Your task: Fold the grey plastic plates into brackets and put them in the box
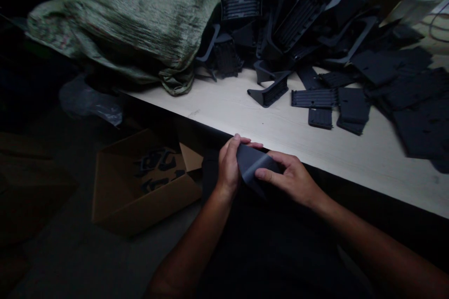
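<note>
- The left hand (229,166) is curled round the left edge of a dark plastic piece (250,161), with its fingers wrapped over the top and its thumb on the near side.
- The right hand (291,180) pinches the same piece from the right. The thumb lies along the lower edge and the fingers are bent over the far side.
- Both hands are closed on the piece, and neither palm is spread.
- The light is dim. The lower part of the piece fades into the dark clothing beneath it, so its full outline is hard to make out. It looks like a flat panel with one bent face, though that is not certain.
- Both forearms are cut off by the bottom edge of the view.
- The piece sits between the two hands, held in the air just in front of the near edge of the pale table (245,107) and a little below it, not resting on the top.
- A heap of dark plastic parts (298,18) lies well apart at the far side of the table, with loose ones spread to the right.
- A green woven sack (140,14) slumps over the table's far left end.
- A cardboard box (140,205) stands on the floor to the left of the hands and holds a few small dark parts (157,163).
</note>
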### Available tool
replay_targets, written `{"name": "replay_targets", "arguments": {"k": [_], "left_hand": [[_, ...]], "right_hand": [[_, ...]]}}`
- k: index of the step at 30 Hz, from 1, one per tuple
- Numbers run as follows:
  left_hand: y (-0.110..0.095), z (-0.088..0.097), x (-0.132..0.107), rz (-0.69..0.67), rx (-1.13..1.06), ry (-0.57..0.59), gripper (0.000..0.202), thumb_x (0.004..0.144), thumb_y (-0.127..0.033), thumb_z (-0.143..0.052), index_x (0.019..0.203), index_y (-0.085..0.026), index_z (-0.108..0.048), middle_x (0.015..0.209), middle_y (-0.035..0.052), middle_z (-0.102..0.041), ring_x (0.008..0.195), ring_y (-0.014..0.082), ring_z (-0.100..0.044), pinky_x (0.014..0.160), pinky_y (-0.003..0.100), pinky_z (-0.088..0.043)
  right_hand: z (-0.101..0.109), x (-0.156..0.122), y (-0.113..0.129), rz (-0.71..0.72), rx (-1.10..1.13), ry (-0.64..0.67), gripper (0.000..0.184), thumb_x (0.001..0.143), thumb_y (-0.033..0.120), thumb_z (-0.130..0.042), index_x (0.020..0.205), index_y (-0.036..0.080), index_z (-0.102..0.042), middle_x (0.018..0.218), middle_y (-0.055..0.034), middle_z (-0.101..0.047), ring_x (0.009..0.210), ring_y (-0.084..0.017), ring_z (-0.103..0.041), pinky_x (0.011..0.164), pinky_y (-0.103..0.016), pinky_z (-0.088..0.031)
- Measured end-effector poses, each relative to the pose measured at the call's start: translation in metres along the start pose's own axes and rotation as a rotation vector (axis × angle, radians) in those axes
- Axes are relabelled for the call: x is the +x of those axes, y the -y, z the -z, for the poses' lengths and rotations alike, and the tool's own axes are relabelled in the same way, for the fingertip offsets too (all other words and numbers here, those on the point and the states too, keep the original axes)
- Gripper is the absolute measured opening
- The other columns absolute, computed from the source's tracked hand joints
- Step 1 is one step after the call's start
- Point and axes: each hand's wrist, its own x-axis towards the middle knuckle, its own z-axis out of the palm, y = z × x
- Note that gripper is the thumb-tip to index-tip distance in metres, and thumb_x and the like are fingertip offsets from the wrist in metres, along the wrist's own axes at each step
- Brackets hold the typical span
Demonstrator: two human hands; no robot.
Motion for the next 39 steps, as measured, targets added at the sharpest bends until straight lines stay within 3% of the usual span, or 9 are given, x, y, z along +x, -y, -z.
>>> {"name": "replay_targets", "arguments": {"k": [4,7,10,14,21,30,33,36,39], "left_hand": [[-0.011,0.024,0.005,-0.282,0.564,0.244,0.031,0.099,-0.047,-0.063,0.096,-0.018,-0.075,0.100,0.0067,-0.077,0.097,0.0214,-0.068,0.087,0.030,-0.047],[-0.026,0.029,0.009,-0.228,0.824,0.639,0.039,0.100,-0.049,-0.061,0.076,-0.019,-0.068,0.071,-0.0015,-0.062,0.069,0.0142,-0.055,0.063,0.027,-0.036],[-0.032,0.026,0.015,-0.175,0.847,0.787,0.050,0.095,-0.051,-0.068,0.060,-0.018,-0.054,0.056,-0.0055,-0.039,0.055,0.0100,-0.036,0.053,0.029,-0.022],[-0.026,0.027,0.017,-0.119,0.625,0.656,0.053,0.094,-0.056,-0.067,0.059,-0.019,-0.051,0.057,-0.0049,-0.039,0.054,0.0099,-0.034,0.051,0.028,-0.023],[-0.016,0.022,0.004,0.117,0.337,0.503,0.057,0.088,-0.056,-0.071,0.054,-0.020,-0.043,0.052,-0.0060,-0.032,0.046,0.0082,-0.026,0.046,0.027,-0.018],[-0.006,0.022,-0.004,0.204,0.186,0.374,0.045,0.081,-0.054,-0.077,0.067,-0.018,-0.054,0.061,-0.0042,-0.038,0.053,0.0093,-0.033,0.049,0.023,-0.026],[-0.004,0.025,-0.004,0.186,0.180,0.347,0.045,0.079,-0.053,-0.080,0.067,-0.018,-0.054,0.062,-0.0041,-0.039,0.053,0.0090,-0.034,0.049,0.022,-0.027],[-0.009,0.029,0.002,0.075,0.109,0.167,0.042,0.077,-0.053,-0.080,0.068,-0.018,-0.058,0.062,-0.0037,-0.041,0.053,0.0095,-0.036,0.048,0.022,-0.029],[-0.013,0.033,0.008,-0.081,0.055,-0.016,0.038,0.077,-0.050,-0.079,0.069,-0.018,-0.060,0.063,-0.0033,-0.044,0.055,0.0105,-0.039,0.051,0.022,-0.035]], "right_hand": [[0.013,-0.004,0.006,-0.106,-0.121,0.060,0.037,0.083,0.053,-0.086,0.091,0.018,-0.077,0.084,-0.0018,-0.071,0.074,-0.018,-0.063,0.063,-0.026,-0.048],[0.014,0.000,0.011,-0.073,-0.256,0.106,0.036,0.083,0.053,-0.086,0.089,0.019,-0.077,0.082,-0.0002,-0.071,0.076,-0.017,-0.063,0.065,-0.026,-0.045],[0.016,0.004,0.019,0.018,-0.386,0.115,0.033,0.081,0.051,-0.089,0.087,0.021,-0.077,0.081,0.0018,-0.071,0.077,-0.017,-0.064,0.068,-0.026,-0.044],[0.025,-0.001,0.023,0.141,-0.523,-0.015,0.029,0.090,0.052,-0.081,0.093,0.023,-0.080,0.086,0.0007,-0.074,0.077,-0.016,-0.066,0.069,-0.026,-0.045],[0.018,-0.008,0.003,0.205,-0.307,-0.225,0.041,0.096,0.048,-0.073,0.069,0.017,-0.073,0.060,0.0007,-0.062,0.057,-0.012,-0.054,0.054,-0.025,-0.038],[0.042,0.034,0.025,0.008,-0.257,0.035,0.053,0.089,0.061,-0.075,0.063,0.015,-0.069,0.052,0.0034,-0.050,0.048,-0.009,-0.040,0.044,-0.024,-0.025],[0.051,0.041,0.031,0.125,-0.338,-0.126,0.048,0.091,0.059,-0.074,0.071,0.016,-0.075,0.060,0.0005,-0.060,0.054,-0.011,-0.051,0.049,-0.025,-0.034],[0.058,0.036,0.040,0.341,-0.455,-0.393,0.034,0.093,0.050,-0.076,0.083,0.017,-0.080,0.079,-0.0039,-0.074,0.073,-0.017,-0.065,0.067,-0.027,-0.047],[0.057,0.024,0.043,0.290,-0.357,-0.468,0.038,0.092,0.054,-0.077,0.087,0.017,-0.081,0.078,-0.0061,-0.075,0.073,-0.019,-0.069,0.072,-0.030,-0.051]]}}
